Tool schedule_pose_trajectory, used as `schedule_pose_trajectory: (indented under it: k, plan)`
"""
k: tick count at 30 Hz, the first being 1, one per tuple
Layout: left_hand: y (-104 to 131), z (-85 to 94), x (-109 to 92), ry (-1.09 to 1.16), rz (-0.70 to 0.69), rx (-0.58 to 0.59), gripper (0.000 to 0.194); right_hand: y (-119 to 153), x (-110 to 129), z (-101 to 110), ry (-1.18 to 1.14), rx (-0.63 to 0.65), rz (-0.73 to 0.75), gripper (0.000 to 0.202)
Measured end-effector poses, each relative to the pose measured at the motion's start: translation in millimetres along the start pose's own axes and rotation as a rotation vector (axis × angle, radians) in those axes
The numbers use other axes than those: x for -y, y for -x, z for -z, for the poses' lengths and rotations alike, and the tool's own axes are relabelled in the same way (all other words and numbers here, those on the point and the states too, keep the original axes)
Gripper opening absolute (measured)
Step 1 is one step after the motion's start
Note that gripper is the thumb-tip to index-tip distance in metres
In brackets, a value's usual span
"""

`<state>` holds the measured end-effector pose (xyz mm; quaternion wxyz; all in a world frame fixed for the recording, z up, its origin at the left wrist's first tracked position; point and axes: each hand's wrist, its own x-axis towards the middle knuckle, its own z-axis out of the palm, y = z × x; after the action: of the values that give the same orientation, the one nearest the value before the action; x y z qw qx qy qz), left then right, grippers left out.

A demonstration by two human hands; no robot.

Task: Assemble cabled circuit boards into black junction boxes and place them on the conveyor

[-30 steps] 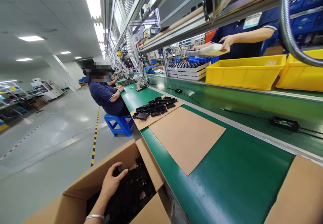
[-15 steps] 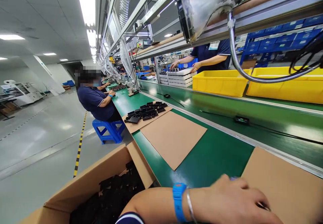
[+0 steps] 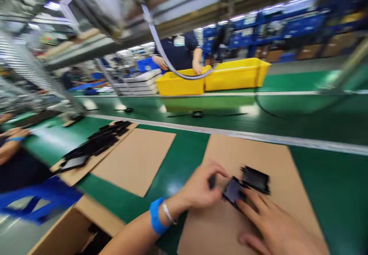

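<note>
My left hand [image 3: 202,188], with a blue band and a silver bracelet at the wrist, curls its fingers around a small black piece [image 3: 212,181], mostly hidden. Just right of it, a dark rectangular plastic part [image 3: 232,191] is tilted on the cardboard sheet [image 3: 201,232]. The outstretched fingers of my right hand [image 3: 270,218] touch this part's right side, with the thumb held apart. Behind those fingers lies another black plastic tray-like part [image 3: 255,180], flat on the cardboard. Motion blurs the details.
A second cardboard sheet [image 3: 135,159] lies to the left, beside a heap of black parts [image 3: 97,142]. An open carton [image 3: 63,228] stands at bottom left, near a blue stool [image 3: 40,201]. Yellow bins [image 3: 181,86] and a co-worker [image 3: 179,51] are across the bench.
My view has swung to the right. My right hand and two black parts on the near cardboard are now visible. The left hand has turned and curled above the sheet.
</note>
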<state>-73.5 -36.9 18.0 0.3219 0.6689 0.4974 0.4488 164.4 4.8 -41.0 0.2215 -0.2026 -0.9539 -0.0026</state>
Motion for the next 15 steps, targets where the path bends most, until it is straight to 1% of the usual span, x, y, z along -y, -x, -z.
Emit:
schedule_pose_trajectory:
  k: [1, 2, 3, 5, 7, 9, 12, 14, 15]
  plan:
    - [-3.1, 4.4, 6.2, 0.085, 0.05, -0.025, 0.041, 0.3, 2.5, 7.5, -0.026, 0.05, -0.04, 0.02]
    - [-6.7, 7.6, 11.8, 0.166, 0.098, -0.038, 0.041, -1.5, 3.9, 14.7, -0.068, 0.111, -0.086, 0.018]
    - [-10.3, 9.3, 16.3, 0.237, 0.145, -0.041, 0.04, -3.7, 4.2, 21.9, -0.124, 0.142, -0.13, 0.019]
    - [-15.9, 8.1, 21.9, 0.341, 0.226, -0.042, 0.041, -4.8, 3.2, 35.5, -0.253, 0.173, -0.206, 0.022]
    - [-20.5, 1.8, 24.0, 0.392, 0.291, -0.034, 0.046, 2.1, 0.8, 46.4, -0.371, 0.174, -0.228, 0.02]
    - [-25.4, -7.5, 24.7, 0.401, 0.347, -0.004, 0.051, 14.7, -3.6, 52.3, -0.426, 0.176, -0.181, 0.023]
    - [-30.4, -23.1, 25.5, 0.36, 0.416, 0.05, 0.048, 31.2, -14.3, 52.2, -0.335, 0.166, -0.038, 0.036]
    - [-28.0, -32.6, 26.0, 0.304, 0.442, 0.03, 0.041, 33.7, -21.7, 50.8, -0.253, 0.143, -0.005, 0.042]
    - [-24.3, -36.6, 25.9, 0.268, 0.448, -0.001, 0.038, 32.2, -24.4, 50.5, -0.24, 0.128, -0.022, 0.042]
